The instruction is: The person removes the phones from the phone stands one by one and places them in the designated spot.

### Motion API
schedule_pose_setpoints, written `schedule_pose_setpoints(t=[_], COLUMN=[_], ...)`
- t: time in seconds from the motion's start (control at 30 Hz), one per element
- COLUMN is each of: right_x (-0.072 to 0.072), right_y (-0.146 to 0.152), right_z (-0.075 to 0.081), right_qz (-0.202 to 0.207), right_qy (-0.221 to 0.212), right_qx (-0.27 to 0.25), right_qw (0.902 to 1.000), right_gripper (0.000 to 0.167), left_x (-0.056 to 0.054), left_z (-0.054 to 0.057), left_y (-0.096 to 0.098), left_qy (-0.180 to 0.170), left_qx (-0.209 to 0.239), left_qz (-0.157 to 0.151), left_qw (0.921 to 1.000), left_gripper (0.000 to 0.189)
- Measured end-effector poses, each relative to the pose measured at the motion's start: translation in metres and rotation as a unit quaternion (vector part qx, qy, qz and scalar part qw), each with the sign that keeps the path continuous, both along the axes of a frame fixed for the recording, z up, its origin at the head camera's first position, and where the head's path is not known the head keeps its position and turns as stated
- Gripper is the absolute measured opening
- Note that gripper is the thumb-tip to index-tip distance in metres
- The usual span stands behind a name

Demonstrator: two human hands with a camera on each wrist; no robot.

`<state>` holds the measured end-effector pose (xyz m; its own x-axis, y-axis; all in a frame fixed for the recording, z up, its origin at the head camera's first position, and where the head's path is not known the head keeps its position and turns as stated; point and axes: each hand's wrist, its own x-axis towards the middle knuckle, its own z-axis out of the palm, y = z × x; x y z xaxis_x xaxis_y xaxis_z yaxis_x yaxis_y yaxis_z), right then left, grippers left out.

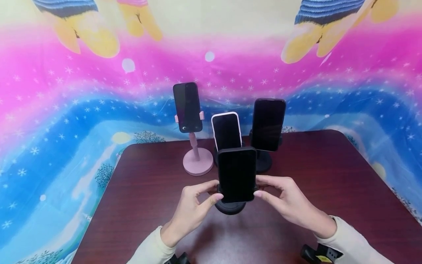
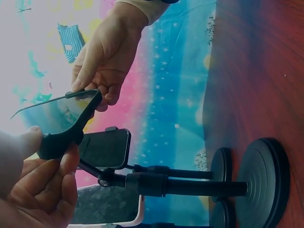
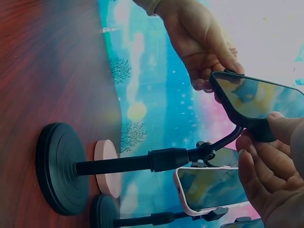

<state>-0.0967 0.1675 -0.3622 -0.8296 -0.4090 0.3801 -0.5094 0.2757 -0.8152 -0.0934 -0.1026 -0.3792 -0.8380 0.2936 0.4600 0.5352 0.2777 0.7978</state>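
A smartphone [image 1: 237,175] with a dark screen sits in the clamp of a black phone stand [image 1: 230,209], close in front of me. At the clamp's left side, my left hand [image 1: 188,211] pinches the arm between thumb and fingers. My right hand [image 1: 293,203] grips the opposite side the same way, thumb at the phone's front edge. The right wrist view shows the black clamp [image 3: 262,130] between thumb and fingertips, with the bent neck below it. In the left wrist view the stand's round base [image 2: 266,185] rests on the table.
Behind stand three more phones on stands: a dark phone [image 1: 188,107] on a pink stand [image 1: 197,161] at left, a white-edged phone [image 1: 226,130] in the middle, and a black phone [image 1: 268,124] at right. The dark red table [image 1: 148,205] meets a printed cloth backdrop [image 1: 211,73].
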Motion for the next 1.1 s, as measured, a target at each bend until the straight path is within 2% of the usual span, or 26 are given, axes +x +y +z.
schedule_pose_setpoints(t=[0.27,0.43,0.7,0.9,1.1], right_x=[0.0,-0.001,0.0,-0.004,-0.011], right_y=[-0.001,0.001,0.001,-0.006,-0.014], right_z=[-0.002,-0.002,0.004,0.015,0.024], right_qz=[0.004,0.007,-0.032,-0.002,0.029], right_qy=[0.033,0.031,0.017,-0.01,-0.031], right_qx=[0.009,0.016,0.05,-0.024,-0.087], right_qw=[0.9994,0.9994,0.9981,0.9996,0.9953], right_gripper=[0.038,0.041,0.051,0.059,0.054], left_x=[0.004,0.005,0.005,0.006,0.006], left_z=[0.002,0.002,0.0,0.0,0.0], left_y=[-0.001,-0.001,0.002,0.003,0.003], left_qy=[-0.02,-0.022,-0.031,-0.036,-0.04], left_qx=[-0.003,-0.001,0.014,0.021,0.023], left_qz=[0.004,0.007,0.003,0.001,0.0], left_qw=[0.9998,0.9997,0.9994,0.9991,0.9989], left_gripper=[0.026,0.026,0.026,0.027,0.027])
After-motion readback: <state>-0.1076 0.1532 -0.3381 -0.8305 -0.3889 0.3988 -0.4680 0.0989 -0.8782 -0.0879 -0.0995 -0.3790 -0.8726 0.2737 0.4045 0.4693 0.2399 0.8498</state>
